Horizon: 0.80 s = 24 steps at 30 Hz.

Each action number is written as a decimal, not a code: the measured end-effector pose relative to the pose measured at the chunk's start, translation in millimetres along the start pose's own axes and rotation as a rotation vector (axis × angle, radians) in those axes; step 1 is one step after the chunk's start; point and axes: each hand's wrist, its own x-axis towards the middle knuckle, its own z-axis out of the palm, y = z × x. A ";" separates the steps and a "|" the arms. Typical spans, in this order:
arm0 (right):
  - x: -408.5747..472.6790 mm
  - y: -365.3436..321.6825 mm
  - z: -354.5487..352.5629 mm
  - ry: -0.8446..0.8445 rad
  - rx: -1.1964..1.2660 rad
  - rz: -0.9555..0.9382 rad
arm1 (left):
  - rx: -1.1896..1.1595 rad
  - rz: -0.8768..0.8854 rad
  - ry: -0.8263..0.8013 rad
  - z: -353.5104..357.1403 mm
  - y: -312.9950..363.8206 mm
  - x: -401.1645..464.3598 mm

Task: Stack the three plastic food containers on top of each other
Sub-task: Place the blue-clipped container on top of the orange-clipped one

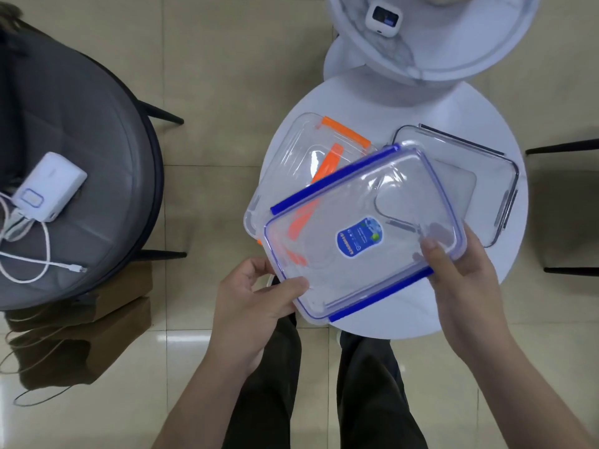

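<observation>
Both hands grip the blue-clipped container, the left hand pinching its 7 o'clock corner, the right hand clamping the 4 o'clock edge, above the round white table. It overlaps the orange-clipped container at 10 o'clock, askew; the dark-rimmed container sits apart at 2 o'clock. Stacking looks barely begun: 1 placement underway, 1 left. All 3 appear empty.

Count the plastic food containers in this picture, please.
3. The blue-clipped container is held in both hands above the white round table; the orange-clipped container lies partly under it; the grey-clipped container lies at the right.
</observation>
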 end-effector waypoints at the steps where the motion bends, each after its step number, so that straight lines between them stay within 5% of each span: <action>1: 2.7 -0.2 7.8 -0.009 0.034 0.001 | -0.022 0.007 0.002 0.9 1.7 0.3; 10: 3.8 1.5 66.1 -0.105 0.058 0.053 | -0.238 0.021 0.023 10.0 4.1 10.3; 24: 22.4 9.6 84.1 -0.008 -0.152 -0.014 | -0.257 -0.091 0.046 16.8 -9.9 37.2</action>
